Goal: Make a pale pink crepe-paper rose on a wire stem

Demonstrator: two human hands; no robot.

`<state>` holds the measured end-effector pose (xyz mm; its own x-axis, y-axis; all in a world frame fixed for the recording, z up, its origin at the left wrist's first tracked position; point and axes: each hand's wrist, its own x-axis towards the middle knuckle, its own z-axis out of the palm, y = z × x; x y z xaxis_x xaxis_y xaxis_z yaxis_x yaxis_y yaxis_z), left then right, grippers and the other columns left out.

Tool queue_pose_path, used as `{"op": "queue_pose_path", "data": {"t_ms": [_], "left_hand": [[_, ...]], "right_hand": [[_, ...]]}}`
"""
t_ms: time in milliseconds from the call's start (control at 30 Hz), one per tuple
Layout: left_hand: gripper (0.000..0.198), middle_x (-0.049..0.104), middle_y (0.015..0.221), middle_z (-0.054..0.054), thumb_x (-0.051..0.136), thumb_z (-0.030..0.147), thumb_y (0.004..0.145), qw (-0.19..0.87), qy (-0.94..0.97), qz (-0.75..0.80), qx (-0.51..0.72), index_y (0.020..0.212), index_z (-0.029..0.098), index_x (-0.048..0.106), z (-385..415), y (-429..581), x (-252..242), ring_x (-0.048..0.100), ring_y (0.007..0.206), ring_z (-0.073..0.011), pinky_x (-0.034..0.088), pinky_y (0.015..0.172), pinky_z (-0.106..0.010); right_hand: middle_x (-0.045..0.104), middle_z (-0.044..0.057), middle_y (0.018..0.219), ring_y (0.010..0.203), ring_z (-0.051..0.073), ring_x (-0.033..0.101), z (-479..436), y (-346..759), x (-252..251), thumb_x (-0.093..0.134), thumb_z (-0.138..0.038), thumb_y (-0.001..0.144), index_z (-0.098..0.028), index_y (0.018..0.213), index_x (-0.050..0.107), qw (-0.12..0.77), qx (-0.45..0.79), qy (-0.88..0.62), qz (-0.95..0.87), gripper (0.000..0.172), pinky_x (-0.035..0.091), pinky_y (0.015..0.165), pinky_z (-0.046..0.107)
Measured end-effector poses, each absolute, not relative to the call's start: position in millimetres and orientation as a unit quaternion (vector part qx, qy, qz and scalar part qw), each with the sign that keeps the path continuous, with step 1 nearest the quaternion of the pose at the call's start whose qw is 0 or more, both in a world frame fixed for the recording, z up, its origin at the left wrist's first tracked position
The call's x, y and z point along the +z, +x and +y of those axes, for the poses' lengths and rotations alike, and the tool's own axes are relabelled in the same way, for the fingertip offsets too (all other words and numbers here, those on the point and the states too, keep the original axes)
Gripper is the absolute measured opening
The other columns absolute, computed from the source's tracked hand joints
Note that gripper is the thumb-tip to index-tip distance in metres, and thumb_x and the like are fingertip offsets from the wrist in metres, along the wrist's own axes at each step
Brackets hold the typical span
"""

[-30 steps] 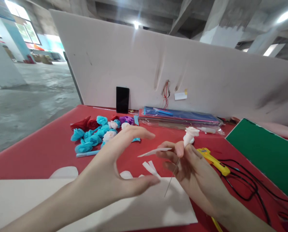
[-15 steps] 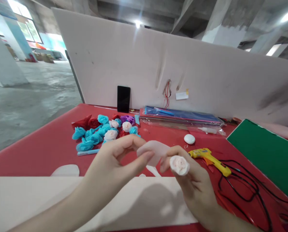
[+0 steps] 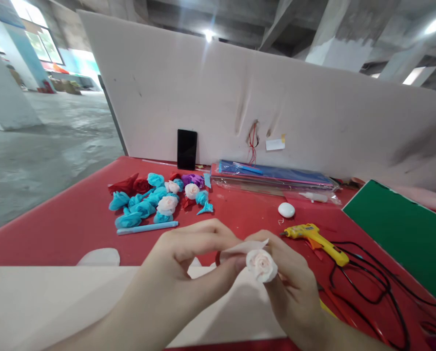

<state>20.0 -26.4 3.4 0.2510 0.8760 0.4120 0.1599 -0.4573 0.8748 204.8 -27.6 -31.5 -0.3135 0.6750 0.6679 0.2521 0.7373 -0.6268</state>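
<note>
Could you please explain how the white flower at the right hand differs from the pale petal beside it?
The white flower has many curled layers, while the pale petal is a single thin sheet. The flower faces the camera; the petal is seen nearly edge-on. The flower is held in the right hand, whereas the left hand pinches the petal. Both are pale.

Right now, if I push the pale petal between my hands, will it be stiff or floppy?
Probably floppy: the pale petal looks like a thin sheet. It's likely very light too, given that thinness, so it may flutter if your left hand loosens its grip. It could crease easily against the paper rose, since its edge looks so fine.
</note>
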Motion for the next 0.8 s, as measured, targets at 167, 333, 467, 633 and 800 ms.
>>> {"op": "queue_pose_path", "data": {"t_ms": [167, 333, 467, 633, 800], "left_hand": [[0.025, 0.075, 0.068, 0.005, 0.066, 0.032, 0.086, 0.377, 0.711, 0.424, 0.415, 0.063, 0.023, 0.071, -22, 11, 12, 0.067, 0.063, -0.0128, 0.048, 0.056, -0.015], [0.024, 0.074, 0.067, 0.007, 0.069, 0.035, 0.088, 0.432, 0.703, 0.418, 0.381, 0.067, 0.025, 0.076, -16, 8, 9, 0.065, 0.063, -0.0109, 0.046, 0.056, -0.014], [0.017, 0.076, 0.074, 0.005, 0.071, 0.037, 0.085, 0.467, 0.686, 0.420, 0.367, 0.075, 0.026, 0.078, -17, 10, 5, 0.067, 0.069, -0.0136, 0.044, 0.057, -0.019], [0.011, 0.072, 0.082, 0.002, 0.069, 0.030, 0.084, 0.468, 0.682, 0.385, 0.409, 0.080, 0.025, 0.078, -17, 16, 1, 0.066, 0.077, -0.0151, 0.047, 0.061, -0.020], [0.031, 0.065, 0.075, 0.002, 0.060, 0.028, 0.092, 0.417, 0.701, 0.371, 0.445, 0.065, 0.022, 0.073, -18, 18, 1, 0.063, 0.071, -0.0114, 0.048, 0.060, -0.015]], "right_hand": [[0.066, 0.011, 0.110, 0.088, 0.016, 0.070, -27, 208, -32, 0.052, -0.036, 0.106, -0.018, 0.092, 0.077, 0.525, 0.166, -0.268, -0.790, 0.034, 0.061, 0.084, 0.024], [0.071, 0.007, 0.091, 0.081, 0.015, 0.069, -27, 204, -28, 0.050, -0.044, 0.107, -0.020, 0.092, 0.079, 0.490, 0.267, -0.271, -0.784, 0.040, 0.059, 0.075, 0.020], [0.072, 0.000, 0.076, 0.073, 0.013, 0.067, -28, 197, -27, 0.055, -0.039, 0.106, -0.026, 0.087, 0.078, 0.504, 0.364, -0.294, -0.726, 0.032, 0.055, 0.071, 0.018], [0.072, -0.002, 0.076, 0.070, 0.011, 0.067, -28, 193, -29, 0.059, -0.038, 0.104, -0.025, 0.080, 0.075, 0.534, 0.403, -0.310, -0.675, 0.031, 0.054, 0.069, 0.015], [0.076, 0.002, 0.089, 0.077, 0.013, 0.069, -21, 201, -31, 0.051, -0.035, 0.108, -0.022, 0.092, 0.072, 0.520, 0.258, -0.232, -0.780, 0.029, 0.055, 0.074, 0.022]]}}
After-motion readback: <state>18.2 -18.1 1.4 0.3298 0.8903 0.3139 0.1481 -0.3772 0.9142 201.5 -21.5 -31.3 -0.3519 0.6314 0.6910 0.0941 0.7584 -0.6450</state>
